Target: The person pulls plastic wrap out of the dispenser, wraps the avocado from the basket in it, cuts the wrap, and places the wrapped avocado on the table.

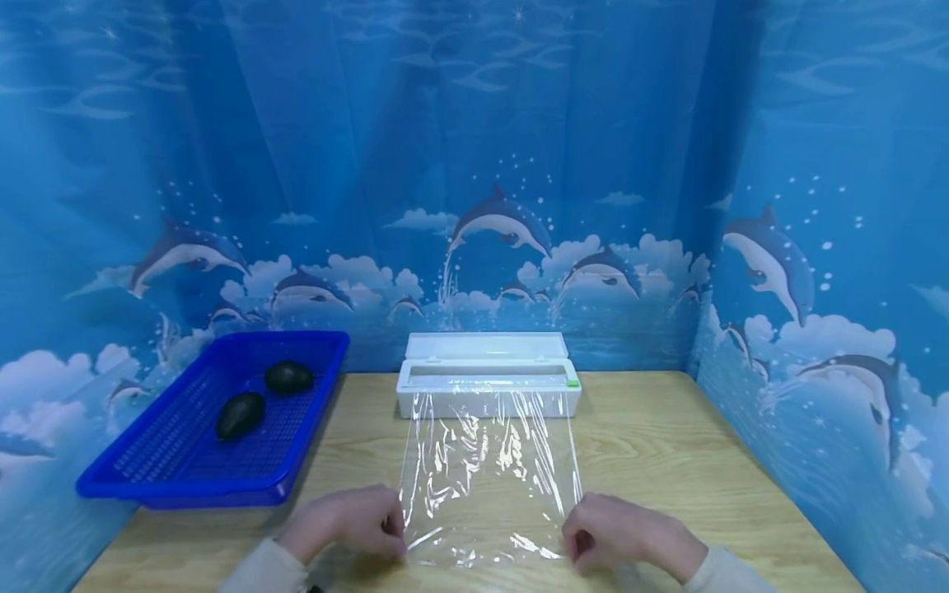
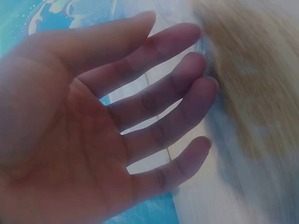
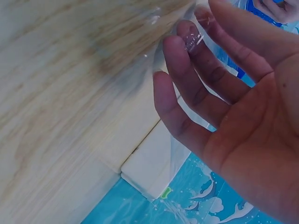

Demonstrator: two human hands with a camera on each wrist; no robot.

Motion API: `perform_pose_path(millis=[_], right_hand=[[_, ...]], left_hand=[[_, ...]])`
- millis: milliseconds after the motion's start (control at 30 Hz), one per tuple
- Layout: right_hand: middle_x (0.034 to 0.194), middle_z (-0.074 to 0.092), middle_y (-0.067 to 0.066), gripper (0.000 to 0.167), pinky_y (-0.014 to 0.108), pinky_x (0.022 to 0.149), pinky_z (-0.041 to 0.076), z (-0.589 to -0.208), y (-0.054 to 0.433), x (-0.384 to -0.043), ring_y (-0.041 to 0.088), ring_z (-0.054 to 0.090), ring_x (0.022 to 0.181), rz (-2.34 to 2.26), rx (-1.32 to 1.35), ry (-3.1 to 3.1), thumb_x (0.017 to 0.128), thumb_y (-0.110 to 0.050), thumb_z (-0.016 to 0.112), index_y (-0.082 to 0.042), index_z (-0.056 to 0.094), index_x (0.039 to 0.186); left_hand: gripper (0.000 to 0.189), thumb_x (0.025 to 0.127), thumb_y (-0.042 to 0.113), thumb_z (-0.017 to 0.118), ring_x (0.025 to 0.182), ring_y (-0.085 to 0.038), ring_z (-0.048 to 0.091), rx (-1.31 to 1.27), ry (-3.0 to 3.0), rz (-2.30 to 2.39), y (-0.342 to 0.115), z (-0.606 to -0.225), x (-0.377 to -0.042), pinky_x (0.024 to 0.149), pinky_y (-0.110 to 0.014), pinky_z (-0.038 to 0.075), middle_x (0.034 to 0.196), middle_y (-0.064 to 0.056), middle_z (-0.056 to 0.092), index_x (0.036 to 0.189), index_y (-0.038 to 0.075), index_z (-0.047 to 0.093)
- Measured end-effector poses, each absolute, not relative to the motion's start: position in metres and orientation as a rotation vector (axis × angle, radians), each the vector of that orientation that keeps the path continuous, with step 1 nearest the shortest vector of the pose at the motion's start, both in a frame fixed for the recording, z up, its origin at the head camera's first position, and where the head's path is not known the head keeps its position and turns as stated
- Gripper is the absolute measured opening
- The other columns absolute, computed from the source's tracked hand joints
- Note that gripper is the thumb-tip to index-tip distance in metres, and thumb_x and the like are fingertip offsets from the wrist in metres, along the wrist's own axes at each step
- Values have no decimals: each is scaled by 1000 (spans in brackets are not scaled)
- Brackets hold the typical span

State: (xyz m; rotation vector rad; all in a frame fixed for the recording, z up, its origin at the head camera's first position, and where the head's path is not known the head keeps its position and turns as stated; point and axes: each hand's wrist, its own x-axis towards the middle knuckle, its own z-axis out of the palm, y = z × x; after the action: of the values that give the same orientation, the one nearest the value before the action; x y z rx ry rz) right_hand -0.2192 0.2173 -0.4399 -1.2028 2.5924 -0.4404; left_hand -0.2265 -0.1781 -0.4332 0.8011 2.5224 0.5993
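A sheet of clear plastic wrap (image 1: pixel 489 469) stretches from a white dispenser box (image 1: pixel 489 401) toward the front of the table. My left hand (image 1: pixel 363 520) pinches its near left corner, and my right hand (image 1: pixel 611 531) pinches the near right corner. In the left wrist view the left hand (image 2: pixel 103 112) has thumb and index finger near each other, the other fingers loosely bent. In the right wrist view, shiny film crosses the fingertips of the right hand (image 3: pixel 224 93). The box's lid (image 1: pixel 485 345) stands raised at the back; a small green piece (image 1: pixel 572 383) sits at its right end.
To the left stands a blue plastic basket (image 1: pixel 311 428) holding two dark avocados (image 1: pixel 240 416), one behind the other. The wooden table (image 1: pixel 652 445) extends to the right of the box. A blue curtain with dolphins (image 1: pixel 500 222) closes off the back and sides.
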Motion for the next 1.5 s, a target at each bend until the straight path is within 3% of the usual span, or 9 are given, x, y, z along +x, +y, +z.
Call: perform_pose_path(millis=[100, 267, 367, 567, 867, 1067, 1267, 1500], right_hand=[[72, 63, -21, 12, 10, 60, 47, -438, 218, -218, -12, 49, 65, -430, -1186, 2584, 81, -13, 84, -21, 74, 80], [73, 64, -19, 12, 10, 61, 48, -436, 218, -218, -11, 50, 65, -453, -1175, 2538, 82, -11, 83, -19, 74, 80], [73, 64, -19, 11, 10, 61, 49, -436, 219, -219, -12, 50, 65, -462, -1176, 2511, 82, -11, 82, -18, 74, 81], [75, 67, -17, 8, 10, 62, 50, -433, 222, -221, -12, 52, 67, -467, -1225, 2464, 83, -9, 81, -15, 76, 85], [78, 69, -15, 8, 12, 64, 51, -422, 224, -225, -10, 54, 69, -480, -1167, 2448, 85, -10, 79, -17, 76, 90], [80, 68, -13, 3, 14, 65, 50, -408, 232, -243, -9, 54, 71, -554, -1186, 2525, 92, -14, 74, -14, 75, 94], [87, 74, -6, 13, 19, 69, 56, -397, 244, -268, -4, 61, 77, -705, -1156, 2626, 96, -17, 70, -6, 75, 101], [91, 75, 5, 17, 22, 72, 57, -395, 251, -302, 9, 67, 81, -872, -910, 2859, 97, -14, 69, 1, 74, 103]], left_hand=[[14, 88, 22, 78, 53, 1, 46, 789, 2522, 598, -179, -433, -226, 50, -17, 42, 62, 15, 59, 75, 20, 75], [23, 89, 22, 76, 49, 1, 41, 805, 2507, 582, -178, -431, -228, 46, -15, 35, 57, 16, 52, 68, 17, 70], [21, 90, 21, 76, 51, 1, 44, 826, 2499, 595, -178, -428, -229, 48, -16, 39, 59, 15, 56, 69, 17, 71], [5, 92, 21, 75, 67, 3, 55, 924, 2526, 624, -179, -422, -235, 61, -18, 50, 76, 14, 66, 90, 17, 77], [16, 96, 22, 70, 81, 3, 61, 1024, 2574, 664, -182, -414, -243, 73, -19, 55, 90, 13, 71, 106, 11, 76], [18, 97, 23, 69, 82, 3, 62, 1038, 2583, 673, -183, -413, -245, 75, -19, 55, 93, 11, 72, 107, 10, 76], [18, 98, 22, 68, 85, 1, 63, 1033, 2597, 686, -183, -413, -247, 77, -20, 56, 96, 10, 73, 109, 10, 75], [19, 97, 21, 69, 88, -1, 64, 1035, 2607, 692, -184, -414, -247, 79, -23, 57, 102, 4, 75, 111, 9, 75]])
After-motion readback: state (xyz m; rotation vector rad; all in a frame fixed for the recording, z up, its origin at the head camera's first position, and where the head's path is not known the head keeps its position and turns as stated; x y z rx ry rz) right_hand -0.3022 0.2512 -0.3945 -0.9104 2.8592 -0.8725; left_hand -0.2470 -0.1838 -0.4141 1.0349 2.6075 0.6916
